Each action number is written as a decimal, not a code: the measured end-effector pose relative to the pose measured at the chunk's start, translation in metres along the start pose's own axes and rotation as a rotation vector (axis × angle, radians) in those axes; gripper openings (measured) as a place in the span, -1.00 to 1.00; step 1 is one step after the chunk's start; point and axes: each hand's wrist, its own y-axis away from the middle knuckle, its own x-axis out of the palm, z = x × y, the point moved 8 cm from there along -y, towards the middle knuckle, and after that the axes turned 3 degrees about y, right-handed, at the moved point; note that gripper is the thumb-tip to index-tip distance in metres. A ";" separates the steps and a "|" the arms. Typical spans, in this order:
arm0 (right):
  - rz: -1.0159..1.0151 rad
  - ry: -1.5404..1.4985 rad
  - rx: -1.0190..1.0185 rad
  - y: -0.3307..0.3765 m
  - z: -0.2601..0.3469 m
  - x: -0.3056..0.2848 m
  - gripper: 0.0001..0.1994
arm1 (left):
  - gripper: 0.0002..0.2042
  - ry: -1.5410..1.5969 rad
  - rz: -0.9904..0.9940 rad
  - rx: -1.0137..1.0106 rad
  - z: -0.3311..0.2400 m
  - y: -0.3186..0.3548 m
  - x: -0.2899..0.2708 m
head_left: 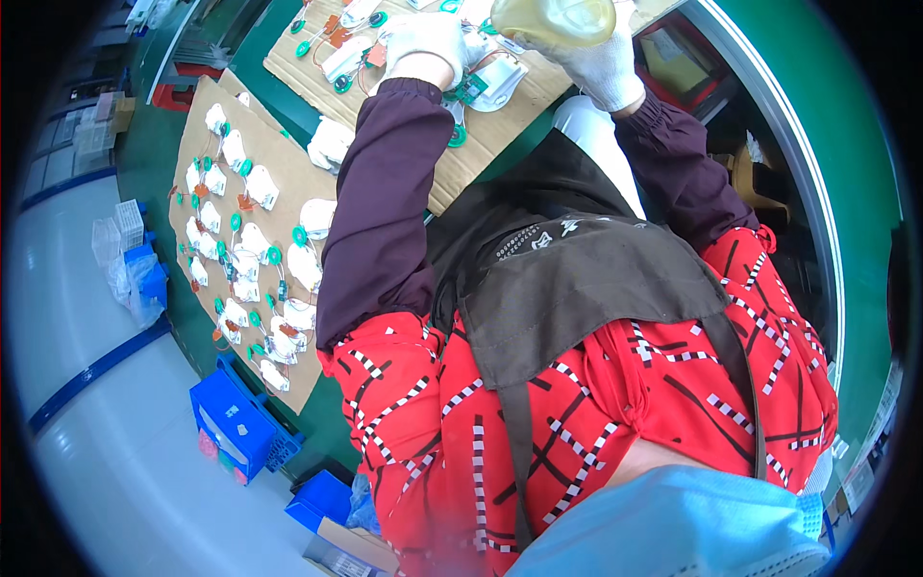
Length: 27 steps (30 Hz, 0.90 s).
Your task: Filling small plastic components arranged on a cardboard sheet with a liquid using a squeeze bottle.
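My left hand [421,46], in a white knit glove, rests over the brown cardboard sheet [450,183] with its fingers curled; what they hold is hidden. Just beside it lies a white plastic housing [500,83] with a small green circuit board [471,89] and a green disc [458,136] on wires. To the right, my gloved right hand [606,73] is closed round a translucent yellowish plastic bottle [558,17], tilted at the upper edge of the view. More white parts with green discs and orange-brown pieces lie left of my left hand.
On the left, a second cardboard sheet [212,106] carries many similar white housings [260,185] with wired green discs. A crumpled white glove or cloth [331,144] lies between the sheets. Below the green table edge stand a blue bin [231,418] and a cardboard box [356,543].
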 end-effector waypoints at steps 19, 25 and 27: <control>0.023 0.007 -0.074 0.002 0.015 -0.002 -0.26 | -0.58 0.027 -0.024 -0.006 -0.004 0.008 -0.002; -0.049 -0.148 0.008 0.006 0.005 -0.009 -0.23 | -0.54 0.051 -0.034 -0.009 -0.001 0.007 0.001; -0.063 -0.147 -0.012 0.007 0.005 -0.012 -0.23 | -0.54 0.062 -0.011 -0.014 0.000 0.006 0.004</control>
